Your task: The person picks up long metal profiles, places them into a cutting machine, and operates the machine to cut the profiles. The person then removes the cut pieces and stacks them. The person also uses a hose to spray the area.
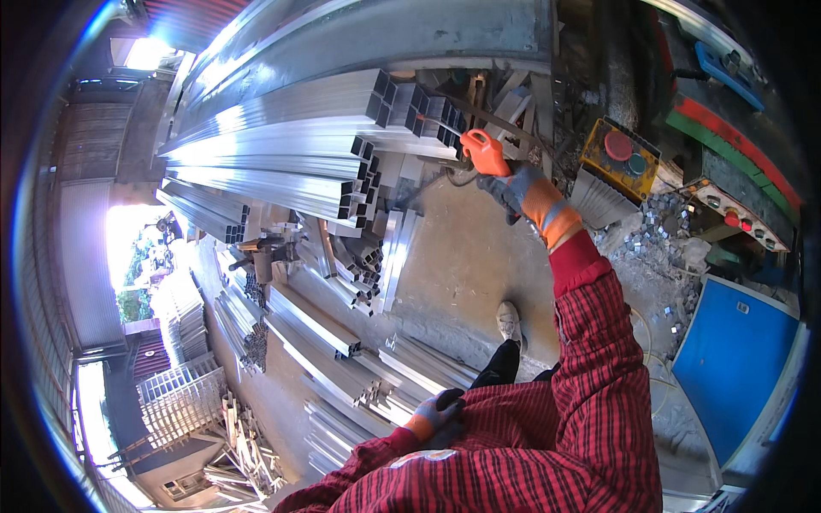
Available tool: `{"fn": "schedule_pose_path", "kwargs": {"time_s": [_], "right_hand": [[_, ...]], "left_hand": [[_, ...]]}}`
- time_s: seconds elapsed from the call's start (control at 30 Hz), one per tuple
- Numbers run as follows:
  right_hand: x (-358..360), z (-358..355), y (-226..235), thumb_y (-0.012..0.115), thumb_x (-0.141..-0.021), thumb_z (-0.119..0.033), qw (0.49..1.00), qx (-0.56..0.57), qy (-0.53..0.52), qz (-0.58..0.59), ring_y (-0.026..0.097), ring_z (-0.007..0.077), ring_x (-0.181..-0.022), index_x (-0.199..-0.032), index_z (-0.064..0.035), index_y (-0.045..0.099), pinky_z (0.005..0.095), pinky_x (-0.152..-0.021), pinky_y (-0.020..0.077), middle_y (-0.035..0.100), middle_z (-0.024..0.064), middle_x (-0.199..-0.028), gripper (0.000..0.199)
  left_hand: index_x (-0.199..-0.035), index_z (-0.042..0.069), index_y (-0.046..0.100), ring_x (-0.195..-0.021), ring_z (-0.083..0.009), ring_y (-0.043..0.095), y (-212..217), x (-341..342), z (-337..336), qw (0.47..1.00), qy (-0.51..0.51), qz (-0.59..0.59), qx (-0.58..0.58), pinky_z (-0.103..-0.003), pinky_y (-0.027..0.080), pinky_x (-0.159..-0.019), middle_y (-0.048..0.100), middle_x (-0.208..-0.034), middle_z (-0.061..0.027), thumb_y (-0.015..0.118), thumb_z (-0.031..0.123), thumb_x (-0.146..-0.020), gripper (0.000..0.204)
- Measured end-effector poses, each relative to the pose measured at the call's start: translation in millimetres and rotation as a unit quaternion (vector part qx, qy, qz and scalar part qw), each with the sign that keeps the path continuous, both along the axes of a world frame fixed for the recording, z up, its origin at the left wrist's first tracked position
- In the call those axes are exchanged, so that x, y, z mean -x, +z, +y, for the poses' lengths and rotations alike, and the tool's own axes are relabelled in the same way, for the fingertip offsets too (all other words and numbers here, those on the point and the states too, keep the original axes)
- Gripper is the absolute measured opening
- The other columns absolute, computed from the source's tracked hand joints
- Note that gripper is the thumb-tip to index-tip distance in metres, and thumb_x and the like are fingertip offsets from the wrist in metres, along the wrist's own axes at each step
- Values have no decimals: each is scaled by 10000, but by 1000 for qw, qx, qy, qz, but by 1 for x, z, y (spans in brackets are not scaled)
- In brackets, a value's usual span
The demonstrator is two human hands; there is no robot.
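Note:
My right hand [510, 190], in a grey and orange work glove, is stretched forward and closed round an orange air blow gun [485, 152]. The gun's thin nozzle points left, at the cut ends of stacked silvery square metal tubes [282, 175]. My left hand [436, 414], gloved alike, is low beside my body, near my thigh. How its fingers are set does not show clearly, and I see nothing in it.
More metal profiles [312, 329] lie in bundles on the floor to the left. Right of my arm are a yellow control box [623, 154] with red and green buttons, scattered metal offcuts [663, 231] and a blue panel [737, 359]. A pale hose [648, 342] hangs near my sleeve.

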State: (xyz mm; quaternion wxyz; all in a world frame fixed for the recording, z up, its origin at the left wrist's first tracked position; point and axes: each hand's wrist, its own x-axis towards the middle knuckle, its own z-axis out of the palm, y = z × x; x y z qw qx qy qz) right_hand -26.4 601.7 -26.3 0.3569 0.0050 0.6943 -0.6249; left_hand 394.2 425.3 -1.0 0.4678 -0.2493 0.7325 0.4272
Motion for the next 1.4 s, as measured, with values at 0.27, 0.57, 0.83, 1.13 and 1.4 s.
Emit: {"fn": "schedule_pose_path", "kwargs": {"time_s": [0.27,0.57,0.83,1.13,1.4], "right_hand": [[-17,33,9,727,-830,-312,998,27,-51,29,465,84,-445,-941,-43,663,270,-388,433,499,-17,-566,298],[-15,22,27,702,-842,-368,997,9,-28,73,506,113,-474,-932,-32,668,267,-442,428,533,2,-576,350],[-32,60,-11,661,-858,-372,991,3,-133,29,570,152,-498,-952,2,679,319,-438,435,613,58,-632,386],[-36,38,-9,674,-868,-295,990,47,-131,-27,541,107,-530,-986,-15,669,288,-471,429,586,22,-625,303],[-21,-23,35,712,-831,-287,980,148,-111,79,525,99,-537,-1005,-13,668,286,-521,448,615,28,-670,328]], "left_hand": [[-1312,85,526,-1168,-230,565,6,13,7,999,18,32,16,-332,431,-990,602,-1253,-127,552,380,-936,480],[-1270,73,566,-1115,-186,581,1,18,17,996,68,50,-27,-316,449,-951,638,-1191,-112,620,302,-921,420],[-1320,60,507,-1164,-235,565,10,28,19,999,11,38,1,-341,437,-990,597,-1257,-132,551,346,-947,472],[-1301,67,526,-1160,-246,561,1,23,13,998,-7,55,-14,-347,430,-987,598,-1247,-143,552,341,-941,453],[-1311,68,520,-1175,-252,556,-5,23,13,998,-26,47,-34,-350,428,-994,598,-1255,-142,531,373,-948,474]]}}
